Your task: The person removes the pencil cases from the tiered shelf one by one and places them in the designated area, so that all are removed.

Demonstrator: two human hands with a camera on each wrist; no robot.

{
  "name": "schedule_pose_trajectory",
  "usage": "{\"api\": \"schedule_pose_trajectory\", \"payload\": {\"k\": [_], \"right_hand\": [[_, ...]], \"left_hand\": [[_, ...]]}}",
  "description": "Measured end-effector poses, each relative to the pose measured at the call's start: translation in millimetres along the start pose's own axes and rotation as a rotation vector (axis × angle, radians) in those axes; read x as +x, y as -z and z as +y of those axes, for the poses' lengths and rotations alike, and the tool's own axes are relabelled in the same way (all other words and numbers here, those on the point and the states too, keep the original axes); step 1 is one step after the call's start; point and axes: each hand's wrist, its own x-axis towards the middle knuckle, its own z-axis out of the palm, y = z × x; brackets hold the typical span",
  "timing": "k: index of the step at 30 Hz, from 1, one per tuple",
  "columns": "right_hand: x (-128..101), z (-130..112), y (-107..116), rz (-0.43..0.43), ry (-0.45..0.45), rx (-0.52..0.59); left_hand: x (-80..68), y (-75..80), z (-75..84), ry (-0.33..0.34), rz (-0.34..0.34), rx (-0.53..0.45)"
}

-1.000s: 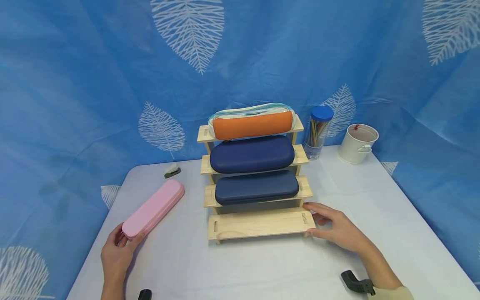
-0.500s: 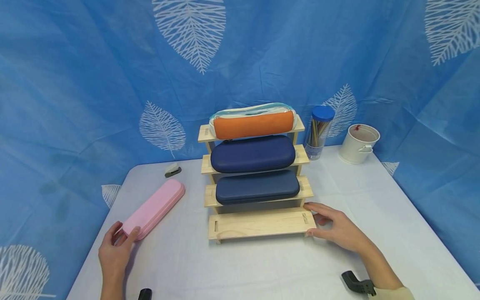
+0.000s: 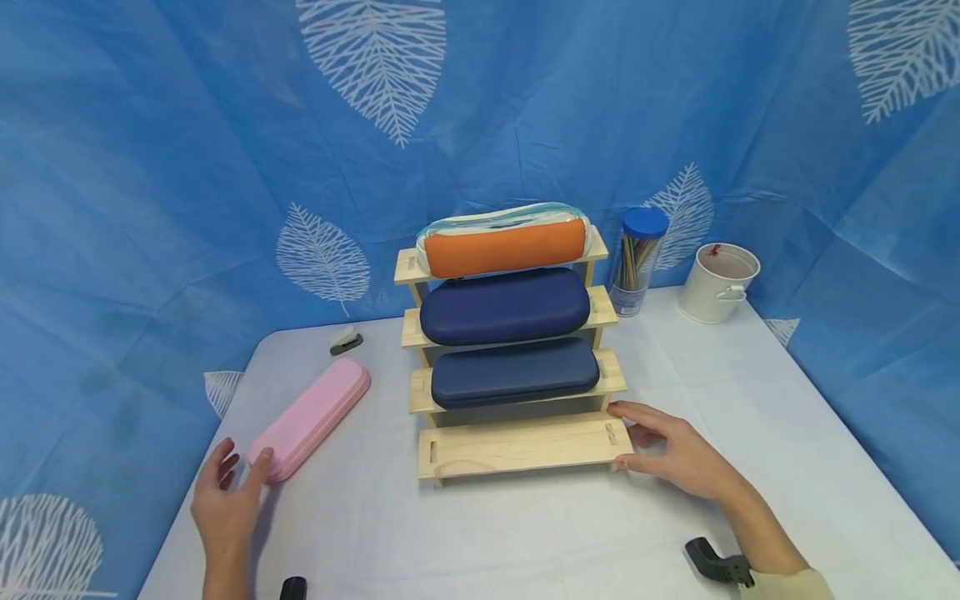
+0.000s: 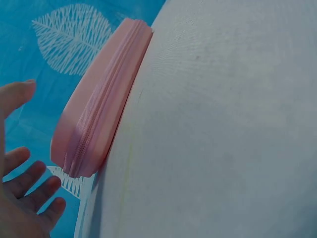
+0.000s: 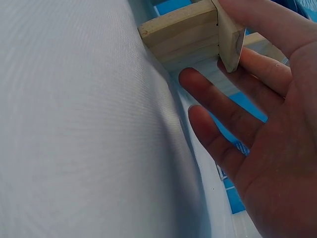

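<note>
A pink zip pencil case [image 3: 311, 417] lies slanted on the left of the white table. My left hand [image 3: 227, 510] is at its near end, thumb and fingers spread apart; the left wrist view shows a gap between the fingers and the case [image 4: 101, 104]. At centre stands a four-step wooden rack [image 3: 517, 448], its lowest step bare. My right hand [image 3: 686, 461] holds the right end of that step, the board [image 5: 230, 39] between thumb and fingers. On the higher steps rest a slate-blue case [image 3: 515, 373], a navy case [image 3: 505, 308] and an orange-and-white pouch [image 3: 506, 250].
A small stapler [image 3: 346, 342] lies beyond the pink case. Behind the rack's right side stand a blue-lidded clear tube of sticks [image 3: 636, 262] and a white metal bucket [image 3: 711, 300]. A blue leaf-patterned cloth [image 3: 180, 167] hangs around the table [image 3: 525, 542].
My left hand has let go of the pink case and drawn back slightly to the left and nearer, its fingers spreading. The case is nearly where it was. My right hand stays on the rack.
</note>
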Motion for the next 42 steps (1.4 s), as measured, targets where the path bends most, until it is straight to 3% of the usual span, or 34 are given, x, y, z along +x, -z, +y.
{"api": "schedule_pose_trajectory", "payload": {"k": [6,20,26,35,42], "right_hand": [[1,1,1,-0.002,0.012,0.002],[-1,3,-2,-0.007,-0.006,-0.003],[-2,2,-2,0.002,0.001,0.003],[-2,2,-2,0.011,-0.007,0.000],[0,3,-2,0.007,0.010,0.005]], "left_hand": [[-3.9,1.0,6.9,-0.031,0.023,-0.002],[-20.6,-3.3,34.7,-0.308,0.035,-0.021],[-29.1,-7.7,56.4,-0.462,-0.016,-0.076],[-40.6,-21.7,82.2,-0.766,-0.090,-0.073],[-53.6,-37.6,100.5,-0.806,-0.180,-0.076]]}}
